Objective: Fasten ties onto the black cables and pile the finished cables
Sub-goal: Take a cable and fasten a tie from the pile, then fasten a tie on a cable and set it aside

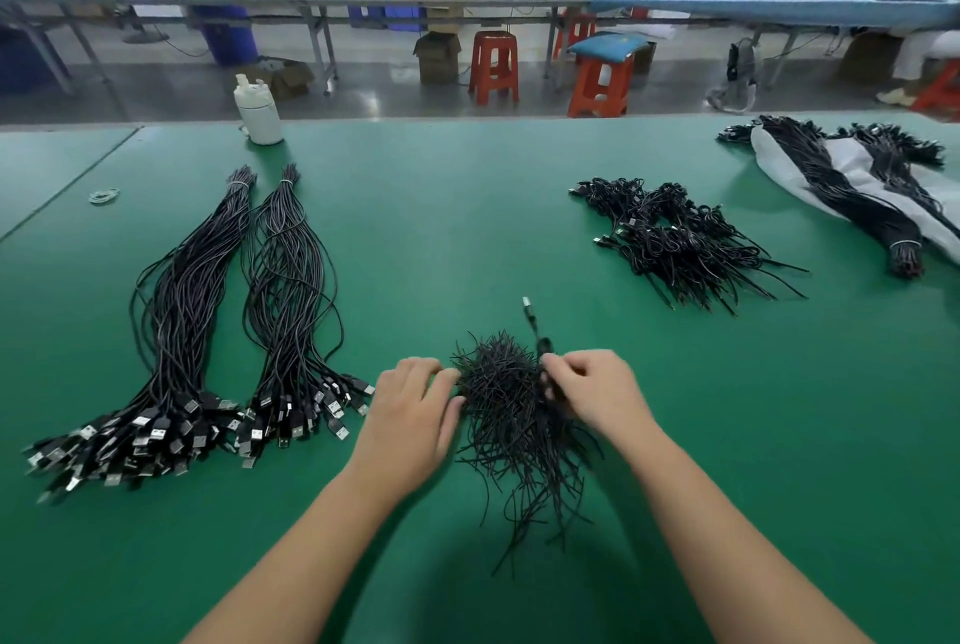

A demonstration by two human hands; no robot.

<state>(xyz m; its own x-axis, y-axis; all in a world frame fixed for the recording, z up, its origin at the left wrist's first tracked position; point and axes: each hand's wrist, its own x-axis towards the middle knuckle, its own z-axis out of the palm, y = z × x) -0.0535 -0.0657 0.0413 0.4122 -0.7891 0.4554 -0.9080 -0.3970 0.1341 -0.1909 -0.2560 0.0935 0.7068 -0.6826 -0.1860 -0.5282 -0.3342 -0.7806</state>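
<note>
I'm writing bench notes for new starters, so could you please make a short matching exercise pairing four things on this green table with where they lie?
Things:
1. white bottle
2. pile of loose ties
3. two long cable bundles
4. pile of finished cables

Places:
A. between the hands
B. far edge, left
C. right of centre
D. left side

Pairs: 1-B, 2-A, 3-D, 4-C

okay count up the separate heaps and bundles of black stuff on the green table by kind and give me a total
Long cable bundles, left: 2
Coiled finished-cable pile: 1
Cable bundles on white wrap, far right: 1
Loose tie heap between the hands: 1
Total: 5
</note>
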